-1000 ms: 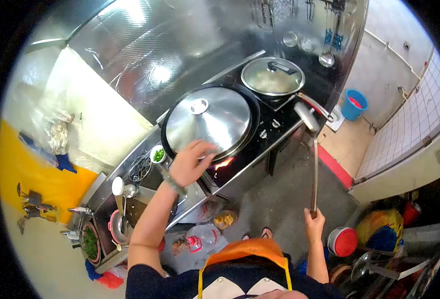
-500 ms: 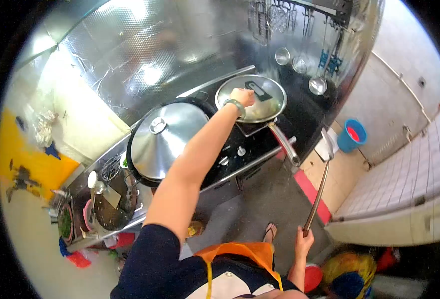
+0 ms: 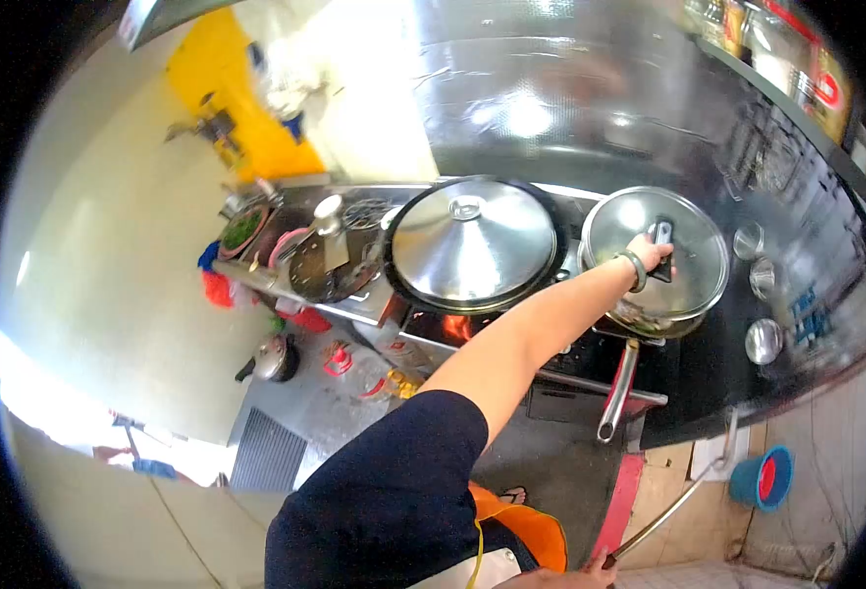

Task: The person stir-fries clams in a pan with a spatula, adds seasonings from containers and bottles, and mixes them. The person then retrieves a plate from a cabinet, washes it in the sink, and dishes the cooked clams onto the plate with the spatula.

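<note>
My left hand [image 3: 652, 255], with a bracelet at its wrist, is closed on the black handle of a glass lid [image 3: 693, 280]. The lid sits over a frying pan [image 3: 639, 324] at the right of the stove, its near edge slightly apart from the pan's rim. The pan's metal handle [image 3: 619, 391] points toward me. Low at the right, my right hand [image 3: 590, 572] is wrapped around the end of a long-handled spatula [image 3: 670, 512], held away from the stove. The spatula's head is seen edge-on.
Left of the pan, a big wok stands under a domed steel lid [image 3: 472, 245], with flame showing below. Farther left are a dark pan [image 3: 330, 265] and a bowl of greens [image 3: 243, 231]. Ladles [image 3: 763, 341] hang at the right. A blue bucket [image 3: 761, 479] stands on the floor.
The view has swung left, so the stove appears farther right. My left hand has gone from a loose fist above the lid to gripping its handle, and the lid has shifted slightly.
</note>
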A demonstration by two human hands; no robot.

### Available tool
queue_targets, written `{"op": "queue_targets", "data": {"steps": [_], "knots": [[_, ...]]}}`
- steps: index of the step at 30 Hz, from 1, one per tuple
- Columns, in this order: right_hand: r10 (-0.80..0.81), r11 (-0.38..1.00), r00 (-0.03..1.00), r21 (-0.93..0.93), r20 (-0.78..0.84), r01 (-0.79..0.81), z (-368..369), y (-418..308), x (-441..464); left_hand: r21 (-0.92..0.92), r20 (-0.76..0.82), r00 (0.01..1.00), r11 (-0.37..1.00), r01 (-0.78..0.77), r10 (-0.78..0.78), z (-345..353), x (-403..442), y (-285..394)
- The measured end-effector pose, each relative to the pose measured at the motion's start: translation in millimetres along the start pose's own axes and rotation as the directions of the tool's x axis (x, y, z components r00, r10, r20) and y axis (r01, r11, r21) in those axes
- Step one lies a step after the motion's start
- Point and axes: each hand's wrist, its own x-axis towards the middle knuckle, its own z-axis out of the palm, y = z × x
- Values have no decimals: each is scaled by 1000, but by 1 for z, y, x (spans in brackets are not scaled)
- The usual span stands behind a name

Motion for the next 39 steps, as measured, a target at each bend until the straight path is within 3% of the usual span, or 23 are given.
{"op": "queue_targets", "data": {"steps": [2,3,5,8,9,10,11,12,13,15,18,22,24,25,27,30,32,33,34,37,38,39], "knots": [[-4,994,1000,-110,3,5,-9,-6,18,-99,92,981,982,-161,170,-10,-16,41],[-4,984,1000,-179,0,4,-13,-13,27,-40,131,965,974,-224,228,-23,-31,71],[4,942,1000,-337,-18,-10,-19,-27,41,-97,112,943,948,-304,313,-53,-60,122],[-9,919,998,-393,-55,-13,-24,-46,47,110,-9,907,902,-418,421,-120,-123,194],[-13,939,999,-344,-49,-5,-25,-50,44,329,15,860,810,-485,509,-157,-132,216],[-70,994,998,-87,-5,69,-19,-50,40,221,-25,892,873,-435,451,-194,-147,231],[-127,976,991,181,40,118,-13,-50,37,295,-173,869,866,-404,464,-215,-177,246],[-195,887,979,437,56,152,-4,-50,33,309,-197,866,867,-390,459,-256,-188,256],[-203,847,978,511,55,147,9,-47,35,331,-348,811,871,-364,471,-277,-216,264],[-218,754,974,643,54,133,37,-37,36,488,-455,745,836,-250,488,-358,-247,275],[-331,746,943,605,-25,277,59,-61,18,552,-518,692,814,-179,503,-490,-279,269],[-242,654,970,734,-24,182,95,-80,-8,477,-658,630,875,-76,413,-626,-290,234],[-149,711,986,685,-74,159,93,-162,-80,455,-654,653,888,-65,382,-659,-289,218],[-103,740,989,657,-103,145,96,-194,-109,331,-679,655,935,-130,331,-674,-284,208],[-143,757,983,627,-115,184,114,-185,-113,240,-703,657,960,-143,273,-704,-270,190],[-232,781,959,557,-161,283,135,-173,-108,249,-666,709,965,-85,234,-761,-245,164],[-288,718,936,601,-204,351,144,-168,-109,462,-703,649,880,108,289,-821,-230,146],[-240,729,944,600,-226,329,150,-177,-121,557,-702,633,805,203,326,-836,-216,139],[-177,738,949,602,-261,303,155,-191,-134,606,-660,672,766,213,336,-788,-235,162],[-182,744,950,595,-254,302,149,-199,-155,497,-547,826,847,188,137,-849,-220,150],[-199,755,956,588,-215,289,143,-214,-166,173,-614,790,975,139,-3,-800,-239,172],[-266,764,919,519,-290,384,143,-209,-161,160,-618,786,978,130,-3,-784,-244,178]]}}
